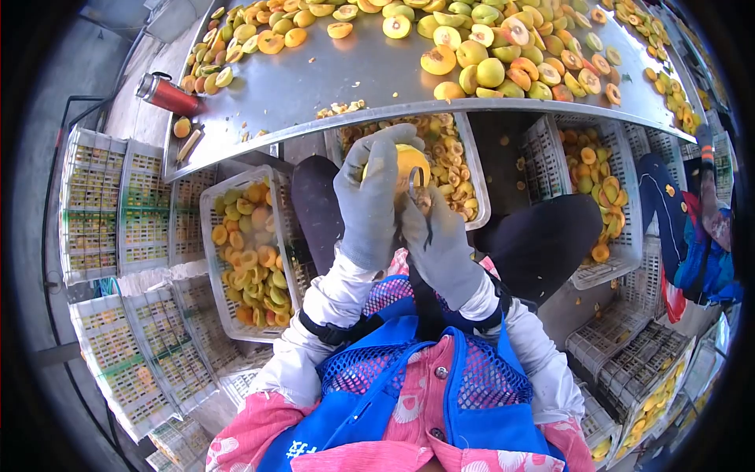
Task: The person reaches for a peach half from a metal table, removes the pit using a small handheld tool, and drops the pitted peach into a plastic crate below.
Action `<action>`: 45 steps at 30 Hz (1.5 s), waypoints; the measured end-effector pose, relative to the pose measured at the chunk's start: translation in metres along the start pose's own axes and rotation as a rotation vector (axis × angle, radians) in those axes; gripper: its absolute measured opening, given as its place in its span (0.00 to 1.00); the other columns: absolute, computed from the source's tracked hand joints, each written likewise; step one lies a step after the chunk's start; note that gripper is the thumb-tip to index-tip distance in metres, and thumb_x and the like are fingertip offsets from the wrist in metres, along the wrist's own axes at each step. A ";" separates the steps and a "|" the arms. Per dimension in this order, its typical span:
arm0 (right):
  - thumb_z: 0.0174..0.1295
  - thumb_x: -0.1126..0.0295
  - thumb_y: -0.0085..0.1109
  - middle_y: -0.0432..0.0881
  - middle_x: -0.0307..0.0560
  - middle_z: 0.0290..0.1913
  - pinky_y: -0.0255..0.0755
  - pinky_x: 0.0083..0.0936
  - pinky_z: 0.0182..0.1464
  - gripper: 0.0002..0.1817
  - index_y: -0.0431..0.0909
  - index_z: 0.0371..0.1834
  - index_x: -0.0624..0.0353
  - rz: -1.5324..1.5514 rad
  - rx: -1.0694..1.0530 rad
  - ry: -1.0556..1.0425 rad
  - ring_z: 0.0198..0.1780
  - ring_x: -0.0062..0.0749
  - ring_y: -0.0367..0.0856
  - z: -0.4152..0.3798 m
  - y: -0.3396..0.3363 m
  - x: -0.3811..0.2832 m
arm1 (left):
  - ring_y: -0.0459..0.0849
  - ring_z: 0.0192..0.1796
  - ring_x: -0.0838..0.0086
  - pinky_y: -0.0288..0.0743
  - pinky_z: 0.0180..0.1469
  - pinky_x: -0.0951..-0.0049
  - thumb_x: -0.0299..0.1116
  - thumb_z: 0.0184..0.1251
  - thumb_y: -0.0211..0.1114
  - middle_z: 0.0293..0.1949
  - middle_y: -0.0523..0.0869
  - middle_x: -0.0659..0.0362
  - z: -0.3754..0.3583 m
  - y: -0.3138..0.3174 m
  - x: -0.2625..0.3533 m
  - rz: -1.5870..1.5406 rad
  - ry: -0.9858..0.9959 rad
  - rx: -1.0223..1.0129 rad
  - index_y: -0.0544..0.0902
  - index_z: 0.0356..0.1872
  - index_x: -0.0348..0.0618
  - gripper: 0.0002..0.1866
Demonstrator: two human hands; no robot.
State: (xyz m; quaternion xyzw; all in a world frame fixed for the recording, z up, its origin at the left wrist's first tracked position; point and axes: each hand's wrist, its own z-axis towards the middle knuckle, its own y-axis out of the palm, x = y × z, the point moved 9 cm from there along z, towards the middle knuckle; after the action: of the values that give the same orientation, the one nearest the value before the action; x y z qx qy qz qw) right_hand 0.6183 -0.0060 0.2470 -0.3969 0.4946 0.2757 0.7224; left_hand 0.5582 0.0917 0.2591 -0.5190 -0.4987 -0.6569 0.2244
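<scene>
My left hand (pixel 368 206), in a grey glove, is closed around a yellow peach (pixel 410 165) held up above my lap. My right hand (pixel 442 245), gloved too, grips a small pitting knife (pixel 421 197) whose curved metal loop touches the peach's near side. Most of the knife's handle is hidden in my fingers. Beneath both hands, between my knees, stands a crate of cut peach pieces (pixel 465 177). Straight ahead, the steel table (pixel 314 90) carries a large pile of halved peaches (pixel 503 55).
Peach halves fill a white crate (pixel 206 228) at my left and another crate (pixel 621 236) at my right. Stacked crates (pixel 94 208) line the left side. A red thermos (pixel 169 94) lies on the table's left corner. A co-worker's arm (pixel 712 189) shows at far right.
</scene>
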 end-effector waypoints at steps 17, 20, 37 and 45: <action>0.72 0.53 0.52 0.78 0.50 0.27 0.72 0.32 0.33 0.21 0.71 0.47 0.65 0.452 -0.280 0.426 0.30 0.33 0.81 -0.010 0.038 0.024 | 0.82 0.41 0.80 0.77 0.47 0.78 0.29 0.72 0.60 0.39 0.86 0.58 0.001 -0.003 0.022 0.467 0.088 -0.022 0.84 0.47 0.34 0.10; 0.73 0.53 0.51 0.77 0.47 0.27 0.72 0.30 0.31 0.21 0.71 0.47 0.65 0.622 -0.417 0.774 0.29 0.27 0.79 -0.017 0.043 0.016 | 0.82 0.44 0.81 0.77 0.51 0.78 0.27 0.68 0.63 0.43 0.87 0.58 0.003 -0.006 0.025 0.443 0.104 0.001 0.84 0.46 0.34 0.10; 0.70 0.56 0.56 0.80 0.64 0.30 0.73 0.43 0.31 0.19 0.69 0.46 0.63 0.163 0.029 0.077 0.38 0.65 0.81 0.013 0.004 -0.005 | 0.83 0.47 0.75 0.77 0.52 0.74 0.26 0.71 0.57 0.45 0.86 0.52 0.000 0.009 0.034 0.245 0.290 -0.044 0.80 0.50 0.32 0.11; 0.72 0.51 0.52 0.73 0.41 0.21 0.71 0.31 0.23 0.22 0.70 0.42 0.63 0.635 -0.246 0.583 0.20 0.24 0.72 -0.010 0.036 0.024 | 0.83 0.43 0.77 0.77 0.49 0.76 0.28 0.70 0.59 0.41 0.86 0.55 0.019 0.020 0.028 0.551 0.082 -0.194 0.83 0.47 0.32 0.12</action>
State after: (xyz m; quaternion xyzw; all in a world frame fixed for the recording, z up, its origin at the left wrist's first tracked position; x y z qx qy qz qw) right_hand 0.5937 0.0046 0.2116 -0.3692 0.7385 0.4173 0.3798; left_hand 0.5730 0.1068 0.2920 -0.6269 -0.2643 -0.6362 0.3639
